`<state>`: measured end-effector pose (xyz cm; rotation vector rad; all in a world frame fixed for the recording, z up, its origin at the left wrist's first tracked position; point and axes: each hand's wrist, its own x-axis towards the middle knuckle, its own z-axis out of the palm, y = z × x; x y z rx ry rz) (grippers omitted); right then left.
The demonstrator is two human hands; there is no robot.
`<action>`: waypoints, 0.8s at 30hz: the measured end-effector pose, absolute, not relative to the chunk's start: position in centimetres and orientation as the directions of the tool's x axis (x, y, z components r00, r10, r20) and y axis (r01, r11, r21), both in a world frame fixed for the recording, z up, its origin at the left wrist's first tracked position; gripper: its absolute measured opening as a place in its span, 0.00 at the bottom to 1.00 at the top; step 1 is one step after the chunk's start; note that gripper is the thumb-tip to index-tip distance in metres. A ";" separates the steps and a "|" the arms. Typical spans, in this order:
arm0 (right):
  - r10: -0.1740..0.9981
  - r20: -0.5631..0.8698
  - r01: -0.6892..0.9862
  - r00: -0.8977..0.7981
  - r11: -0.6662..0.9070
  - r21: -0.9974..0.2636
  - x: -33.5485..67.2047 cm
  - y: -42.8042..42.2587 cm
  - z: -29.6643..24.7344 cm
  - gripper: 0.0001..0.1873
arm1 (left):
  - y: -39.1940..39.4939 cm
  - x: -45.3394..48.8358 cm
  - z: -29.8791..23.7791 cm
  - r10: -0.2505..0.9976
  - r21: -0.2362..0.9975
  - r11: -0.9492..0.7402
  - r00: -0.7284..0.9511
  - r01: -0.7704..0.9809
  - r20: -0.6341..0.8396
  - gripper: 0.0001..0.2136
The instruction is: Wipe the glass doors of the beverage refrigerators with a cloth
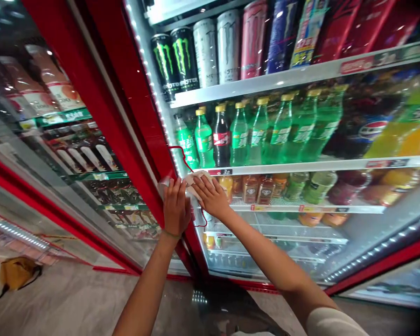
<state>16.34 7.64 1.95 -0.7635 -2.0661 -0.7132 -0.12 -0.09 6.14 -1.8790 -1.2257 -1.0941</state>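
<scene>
My left hand (176, 205) lies with fingers stretched upward along the red door frame (142, 100), at the edge of the glass. A pale, partly see-through piece (163, 185) shows beside its fingertips; I cannot tell what it is. Close to the right of it, my right hand (212, 195) presses a white, tissue-like sheet (196, 176) against the cooler door, its fingers reaching over the sheet and its thumb hidden. A thin red wavy outline (184, 158) runs on the glass above and below the hands.
Behind the glass, shelves hold drink cans (205, 53), green soda bottles (259, 133) and small juice bottles (266, 189). Another cooler (73, 175) with bottles stands at the left. A yellow-brown bag (19, 273) lies on the grey floor (73, 298).
</scene>
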 end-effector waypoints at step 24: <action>0.358 0.921 0.973 -0.153 0.216 0.077 75.5 7.3 -4.1 0.28 | 4.4 47.9 1.3 0.433 0.004 -0.512 0.254 0.859 0.865 0.26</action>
